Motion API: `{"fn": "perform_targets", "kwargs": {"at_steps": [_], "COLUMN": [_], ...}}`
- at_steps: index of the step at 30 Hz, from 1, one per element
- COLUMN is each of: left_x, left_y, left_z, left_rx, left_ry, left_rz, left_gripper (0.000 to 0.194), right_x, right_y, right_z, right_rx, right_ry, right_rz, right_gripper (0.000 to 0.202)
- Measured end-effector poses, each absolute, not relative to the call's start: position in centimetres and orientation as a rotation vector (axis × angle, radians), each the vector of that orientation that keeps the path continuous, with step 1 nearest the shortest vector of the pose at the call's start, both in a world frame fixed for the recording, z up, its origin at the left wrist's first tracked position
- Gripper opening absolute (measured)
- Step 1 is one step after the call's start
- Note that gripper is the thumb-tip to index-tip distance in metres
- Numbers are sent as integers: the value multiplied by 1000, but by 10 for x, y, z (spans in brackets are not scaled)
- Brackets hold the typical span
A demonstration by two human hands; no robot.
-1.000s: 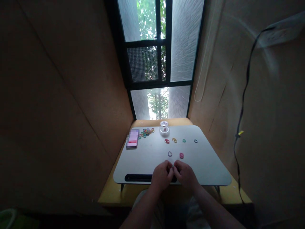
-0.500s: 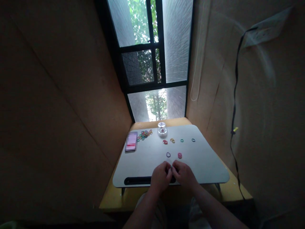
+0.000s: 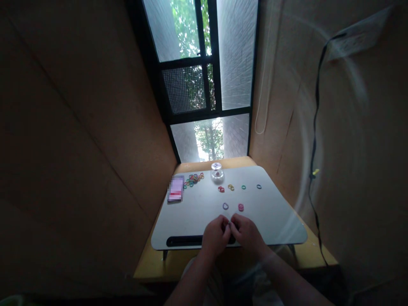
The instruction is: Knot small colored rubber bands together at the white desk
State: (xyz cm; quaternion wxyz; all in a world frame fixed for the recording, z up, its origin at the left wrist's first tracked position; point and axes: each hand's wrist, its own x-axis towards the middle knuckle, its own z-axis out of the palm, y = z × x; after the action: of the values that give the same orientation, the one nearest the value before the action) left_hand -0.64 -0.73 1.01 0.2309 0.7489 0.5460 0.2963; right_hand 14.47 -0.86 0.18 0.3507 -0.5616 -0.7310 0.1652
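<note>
My left hand (image 3: 216,233) and my right hand (image 3: 245,231) meet over the front part of the white lap table (image 3: 188,216). Both are closed, fingertips pinched together around something too small to make out. Just beyond the fingers lie a purple ring (image 3: 225,206), like a small hair elastic, and some pink rings (image 3: 241,207). Farther back is a row: red rings (image 3: 221,189), yellow rings (image 3: 230,187), a green ring (image 3: 243,187) and a dark blue ring (image 3: 259,186).
A loose pile of mixed coloured rings (image 3: 194,180) lies at the back left, beside a phone (image 3: 176,189) with a blurred screen. A clear round container (image 3: 217,174) stands at the back edge. Along the front runs a black slot (image 3: 185,241). A black cable (image 3: 314,144) hangs at right.
Both hands stay almost in place, still pinched together. The rings on the table have not moved; the view shifts only slightly.
</note>
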Motion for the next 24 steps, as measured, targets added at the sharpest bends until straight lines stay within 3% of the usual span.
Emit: {"fn": "perform_targets", "kwargs": {"at_steps": [24], "left_x": [-9], "left_y": [-4], "left_z": [6], "left_rx": [2057], "left_ry": [1468], "left_rz": [861], "left_gripper": [6], "right_x": [146], "right_y": [-4], "right_z": [-5], "right_rx": [-1452], "right_ry": [-1902], "right_rz": [439], "right_gripper": [14]}}
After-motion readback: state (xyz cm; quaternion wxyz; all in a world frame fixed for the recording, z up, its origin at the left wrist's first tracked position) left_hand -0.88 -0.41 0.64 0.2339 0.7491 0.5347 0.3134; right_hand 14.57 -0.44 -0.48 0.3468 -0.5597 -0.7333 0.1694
